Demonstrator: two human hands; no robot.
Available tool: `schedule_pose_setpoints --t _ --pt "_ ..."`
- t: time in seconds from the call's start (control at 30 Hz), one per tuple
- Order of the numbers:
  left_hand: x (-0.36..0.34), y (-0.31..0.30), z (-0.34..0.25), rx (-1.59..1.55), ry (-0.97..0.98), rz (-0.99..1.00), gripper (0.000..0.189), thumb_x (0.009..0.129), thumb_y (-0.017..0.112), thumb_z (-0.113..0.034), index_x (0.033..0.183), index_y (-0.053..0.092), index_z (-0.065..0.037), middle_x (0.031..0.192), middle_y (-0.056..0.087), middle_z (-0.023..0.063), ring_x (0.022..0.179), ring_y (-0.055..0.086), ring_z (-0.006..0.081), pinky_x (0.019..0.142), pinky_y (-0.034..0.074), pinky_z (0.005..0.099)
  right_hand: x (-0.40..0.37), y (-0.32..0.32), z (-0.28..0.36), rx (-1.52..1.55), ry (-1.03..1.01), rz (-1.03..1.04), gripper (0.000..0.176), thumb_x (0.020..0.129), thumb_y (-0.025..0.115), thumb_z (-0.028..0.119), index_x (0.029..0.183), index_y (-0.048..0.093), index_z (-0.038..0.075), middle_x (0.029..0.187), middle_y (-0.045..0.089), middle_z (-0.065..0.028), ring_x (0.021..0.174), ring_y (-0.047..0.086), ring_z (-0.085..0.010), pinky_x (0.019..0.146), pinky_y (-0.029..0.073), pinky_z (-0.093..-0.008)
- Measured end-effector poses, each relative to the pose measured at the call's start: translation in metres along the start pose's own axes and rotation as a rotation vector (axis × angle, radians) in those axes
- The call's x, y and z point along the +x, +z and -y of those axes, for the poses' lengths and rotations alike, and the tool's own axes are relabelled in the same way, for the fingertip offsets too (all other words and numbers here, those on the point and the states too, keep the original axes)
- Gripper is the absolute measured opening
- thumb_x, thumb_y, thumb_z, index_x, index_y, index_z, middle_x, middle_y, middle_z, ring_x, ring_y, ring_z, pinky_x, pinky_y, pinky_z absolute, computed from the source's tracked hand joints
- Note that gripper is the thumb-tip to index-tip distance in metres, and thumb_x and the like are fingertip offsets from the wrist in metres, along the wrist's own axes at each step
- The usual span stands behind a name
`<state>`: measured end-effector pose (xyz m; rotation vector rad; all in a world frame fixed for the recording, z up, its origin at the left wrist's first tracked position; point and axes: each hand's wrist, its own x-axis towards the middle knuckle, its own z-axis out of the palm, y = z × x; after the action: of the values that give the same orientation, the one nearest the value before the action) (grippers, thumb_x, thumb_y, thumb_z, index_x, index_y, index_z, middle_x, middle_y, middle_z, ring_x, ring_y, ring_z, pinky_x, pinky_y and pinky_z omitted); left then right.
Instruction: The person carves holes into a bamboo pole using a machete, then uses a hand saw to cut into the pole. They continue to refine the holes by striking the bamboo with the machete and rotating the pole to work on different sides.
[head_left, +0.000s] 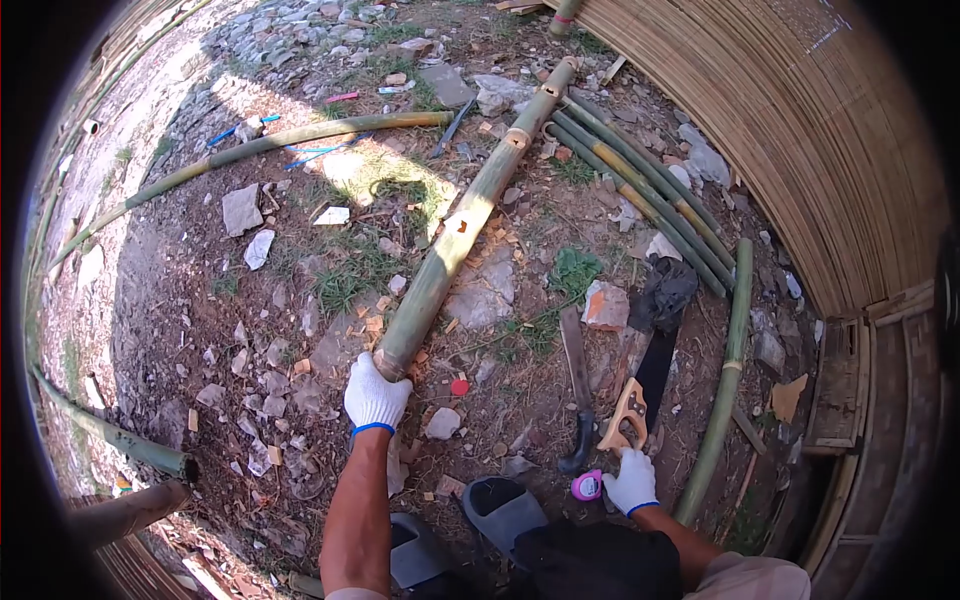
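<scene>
Pos. of L grip: white-gloved, back of hand up, set over the near end of the thick bamboo pole; clamped on that end, forearm running straight back to the wearer. Pole lies on the ground, extending fwd and to the R of L grip, w/ a cut notch in its upper face approx. mid-length.

Pos. of R grip: gloved, back of hand up, fingers fwd, at the butt of the wooden handle of the handsaw. Cannot tell whether R grip is apart or together. R forearm enters from lower R, angled in. Saw blade points fwd, away from R grip; crumpled black plastic lies at its far part.

Adj. items: pink tape measure just L of R grip; machete fwd-L of R grip, black handle toward the wearer; red cap to the R of L grip; brick chunk fwd of R grip, nr machete tip; long green pole to the R of R grip.

Vis. limits: undersides of both grips hidden, incl. most L fingertips; pole end partly covered by L glove; saw tip obscured by plastic; slippers partly cut off/covered by dark clothing; lens edge black, outer items distorted.
</scene>
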<state>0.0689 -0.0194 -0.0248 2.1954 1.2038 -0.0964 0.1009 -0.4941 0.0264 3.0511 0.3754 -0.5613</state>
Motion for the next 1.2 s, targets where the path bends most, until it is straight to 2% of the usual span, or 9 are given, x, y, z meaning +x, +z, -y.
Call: schedule_pose_setpoints --t 0.13,0.3,0.57,0.73,0.87,0.9,1.07,1.17,1.2 --pt "-0.002 -0.002 -0.001 -0.005 0.008 -0.018 0.063 0.071 0.085 -0.032 0.120 0.061 0.000 0.115 0.071 0.0273 0.106 0.071 0.0455 0.093 0.058 0.0519 -0.013 0.020 0.000 -0.014 -0.033 0.147 0.034 0.086 0.072 0.018 0.117 0.067 0.005 0.112 0.066 -0.0209 0.109 0.064 -0.0427 0.094 0.050 -0.0558" --pt "0.000 -0.005 -0.002 0.013 0.012 0.017 0.064 0.072 0.086 -0.031 0.122 0.060 -0.001 0.117 0.070 0.0255 0.108 0.071 0.0439 0.094 0.059 0.0498 -0.028 0.036 -0.011 -0.066 -0.181 0.133 0.038 0.081 0.075 0.020 0.116 0.067 0.006 0.108 0.067 -0.0195 0.106 0.065 -0.0428 0.092 0.051 -0.0563" --pt "0.004 -0.007 0.001 0.019 0.008 0.047 0.067 0.070 0.085 -0.033 0.122 0.059 0.001 0.117 0.071 0.0282 0.110 0.071 0.0459 0.096 0.057 0.0506 -0.019 0.039 -0.018 0.005 -0.158 0.172 0.038 0.081 0.079 0.020 0.115 0.067 0.008 0.108 0.067 -0.0186 0.107 0.064 -0.0413 0.093 0.049 -0.0547" --pt "0.002 -0.004 0.000 -0.016 0.001 0.028 0.065 0.070 0.085 -0.033 0.120 0.060 0.000 0.116 0.072 0.0277 0.109 0.071 0.0454 0.095 0.058 0.0509 -0.011 0.028 -0.007 -0.011 -0.050 -0.322 0.051 0.081 0.080 0.018 0.128 0.064 0.004 0.115 0.063 -0.0201 0.113 0.060 -0.0424 0.099 0.046 -0.0562" --pt "0.002 -0.005 0.000 0.016 -0.014 0.058 0.067 0.071 0.088 -0.033 0.123 0.059 -0.002 0.119 0.070 0.0252 0.110 0.071 0.0436 0.095 0.059 0.0503 0.021 0.017 -0.014 -0.056 0.113 -0.075 0.064 0.081 0.079 0.014 0.140 0.058 0.003 0.124 0.062 -0.0219 0.119 0.059 -0.0436 0.101 0.047 -0.0551" --pt "0.000 -0.006 -0.002 0.017 -0.019 0.048 0.067 0.071 0.087 -0.033 0.122 0.059 -0.002 0.119 0.070 0.0254 0.109 0.071 0.0435 0.095 0.059 0.0502 0.023 0.008 -0.006 -0.045 0.069 -0.120 0.063 0.081 0.078 0.012 0.140 0.058 0.002 0.125 0.063 -0.0228 0.118 0.060 -0.0444 0.100 0.048 -0.0544" --pt "-0.001 -0.005 -0.004 0.011 -0.025 0.027 0.064 0.072 0.087 -0.033 0.121 0.060 -0.002 0.118 0.070 0.0250 0.109 0.072 0.0432 0.094 0.059 0.0503 0.047 0.033 -0.014 -0.007 -0.085 -0.173 0.053 0.082 0.077 0.008 0.132 0.062 0.001 0.121 0.063 -0.0244 0.116 0.060 -0.0468 0.099 0.049 -0.0546" --pt "0.001 -0.003 -0.003 0.012 -0.024 0.050 0.062 0.073 0.087 -0.032 0.120 0.062 -0.001 0.118 0.071 0.0245 0.108 0.073 0.0425 0.092 0.060 0.0496 0.056 0.034 -0.011 0.157 0.158 -0.390 0.039 0.080 0.073 0.003 0.117 0.062 -0.001 0.115 0.063 -0.0289 0.111 0.060 -0.0511 0.097 0.049 -0.0570" --pt "0.001 -0.001 -0.002 0.026 -0.034 0.039 0.062 0.073 0.087 -0.032 0.121 0.062 -0.001 0.118 0.071 0.0245 0.108 0.073 0.0421 0.092 0.060 0.0491 0.058 0.027 -0.013 0.237 0.130 -0.570 0.035 0.081 0.069 0.000 0.115 0.062 -0.001 0.107 0.064 -0.0273 0.104 0.062 -0.0505 0.094 0.049 -0.0564"
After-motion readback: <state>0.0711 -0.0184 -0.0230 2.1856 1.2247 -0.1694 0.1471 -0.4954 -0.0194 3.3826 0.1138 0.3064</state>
